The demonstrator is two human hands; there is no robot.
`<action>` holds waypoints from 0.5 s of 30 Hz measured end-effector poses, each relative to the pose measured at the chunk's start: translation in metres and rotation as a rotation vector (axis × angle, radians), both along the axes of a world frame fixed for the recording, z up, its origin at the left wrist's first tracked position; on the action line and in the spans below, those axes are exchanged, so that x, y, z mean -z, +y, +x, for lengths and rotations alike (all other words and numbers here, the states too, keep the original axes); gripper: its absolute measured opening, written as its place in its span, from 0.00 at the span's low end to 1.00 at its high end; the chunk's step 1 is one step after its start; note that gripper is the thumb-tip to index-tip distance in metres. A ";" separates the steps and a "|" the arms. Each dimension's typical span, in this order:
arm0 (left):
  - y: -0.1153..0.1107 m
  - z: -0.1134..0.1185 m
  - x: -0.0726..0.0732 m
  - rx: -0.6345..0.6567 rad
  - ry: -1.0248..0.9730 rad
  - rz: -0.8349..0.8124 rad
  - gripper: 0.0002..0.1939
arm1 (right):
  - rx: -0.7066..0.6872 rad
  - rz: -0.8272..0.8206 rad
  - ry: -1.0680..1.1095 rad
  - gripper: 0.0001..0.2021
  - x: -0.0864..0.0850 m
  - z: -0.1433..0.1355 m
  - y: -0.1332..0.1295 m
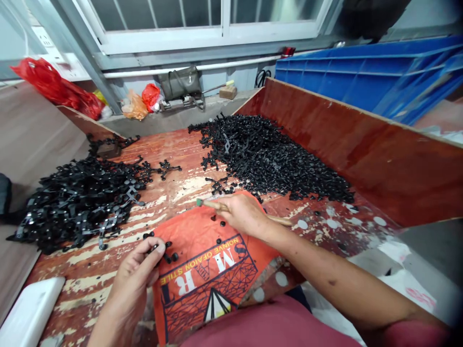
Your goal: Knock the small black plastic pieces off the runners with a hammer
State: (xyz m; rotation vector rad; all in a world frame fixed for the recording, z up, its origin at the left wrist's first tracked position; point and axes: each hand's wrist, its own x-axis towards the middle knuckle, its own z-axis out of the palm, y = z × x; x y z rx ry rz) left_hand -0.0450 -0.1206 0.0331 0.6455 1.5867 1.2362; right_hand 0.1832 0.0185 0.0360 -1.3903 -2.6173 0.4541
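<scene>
My left hand [139,265] is closed, thumb and fingers pinching a small black plastic piece with round knobs [171,257]. This piece is held over an orange printed cloth [195,225] spread at the table's front edge by my body. My right hand [243,212] is wrapped round a thin wooden stick [213,205] with a green tip, which points left above the cloth. The stick's back end comes out behind my wrist. A few loose black bits [219,241] lie on the cloth between my hands.
A heap of black branched plastic parts [83,197] lies left, a larger heap of small black pieces [267,154] at the back right. Wooden boards [361,149] wall the worn red tabletop [170,144]. Beyond stands a blue crate [336,79]; a white object [32,308] lies front left.
</scene>
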 end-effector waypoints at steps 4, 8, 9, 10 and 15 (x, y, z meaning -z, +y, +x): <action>0.001 -0.001 0.001 -0.031 -0.052 0.014 0.20 | -0.042 0.006 -0.076 0.09 -0.001 -0.020 -0.003; 0.001 -0.008 0.002 -0.071 -0.062 0.033 0.21 | -0.121 0.029 -0.101 0.13 0.003 -0.037 -0.019; 0.001 -0.011 0.002 -0.103 -0.059 0.035 0.21 | -0.146 0.027 -0.102 0.13 0.003 -0.039 -0.024; 0.000 -0.014 0.001 -0.134 -0.054 0.039 0.21 | -0.173 0.020 -0.103 0.13 0.003 -0.040 -0.029; 0.003 -0.025 -0.005 -0.160 -0.017 0.052 0.20 | -0.239 -0.027 -0.114 0.09 -0.007 -0.030 -0.041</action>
